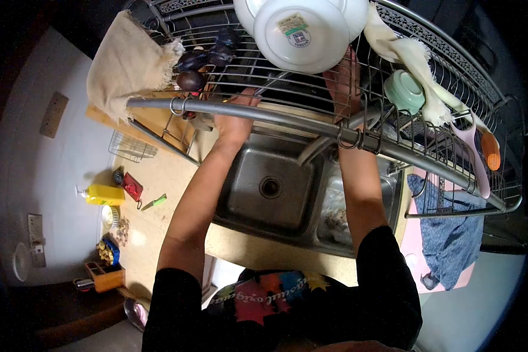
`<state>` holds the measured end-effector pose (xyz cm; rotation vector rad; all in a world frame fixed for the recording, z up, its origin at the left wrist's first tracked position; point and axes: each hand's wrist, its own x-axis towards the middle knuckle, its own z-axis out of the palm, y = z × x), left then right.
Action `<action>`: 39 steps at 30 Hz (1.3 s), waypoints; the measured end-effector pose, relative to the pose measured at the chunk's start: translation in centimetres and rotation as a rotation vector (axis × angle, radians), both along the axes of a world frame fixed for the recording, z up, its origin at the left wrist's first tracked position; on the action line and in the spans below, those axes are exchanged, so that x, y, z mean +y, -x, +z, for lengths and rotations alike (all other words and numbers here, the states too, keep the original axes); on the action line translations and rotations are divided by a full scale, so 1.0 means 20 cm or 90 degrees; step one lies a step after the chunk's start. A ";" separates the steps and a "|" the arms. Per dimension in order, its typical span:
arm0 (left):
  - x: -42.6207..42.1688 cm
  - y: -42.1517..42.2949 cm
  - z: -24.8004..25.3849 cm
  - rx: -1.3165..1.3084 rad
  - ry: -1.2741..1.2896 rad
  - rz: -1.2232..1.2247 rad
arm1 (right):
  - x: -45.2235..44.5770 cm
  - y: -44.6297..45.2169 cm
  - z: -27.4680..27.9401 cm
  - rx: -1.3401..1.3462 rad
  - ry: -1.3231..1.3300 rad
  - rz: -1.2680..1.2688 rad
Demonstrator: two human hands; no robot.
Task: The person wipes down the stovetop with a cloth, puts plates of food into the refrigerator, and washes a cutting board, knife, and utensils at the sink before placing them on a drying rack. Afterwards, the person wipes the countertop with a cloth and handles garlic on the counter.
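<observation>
My left hand reaches forward over the sink's far edge, its fingers partly behind the wire dish rack. A slim silvery bar shows by its fingertips; whether it is gripped I cannot tell. My right hand is raised behind the rack's wires, close below a stack of white bowls. Wires and bowls cover part of its fingers, and anything in it is hidden. Below my forearms lies a steel double sink with a faucet.
On the rack are dark egg-shaped objects, a beige cloth, a green bowl and an orange-tipped utensil. The left counter bears a green-handled knife and a yellow bottle. A blue cloth lies at right.
</observation>
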<state>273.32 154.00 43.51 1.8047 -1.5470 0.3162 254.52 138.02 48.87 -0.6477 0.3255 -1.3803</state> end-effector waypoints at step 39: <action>0.06 0.11 0.02 0.159 -0.128 -0.011 | -0.10 0.07 -0.14 0.000 0.210 0.039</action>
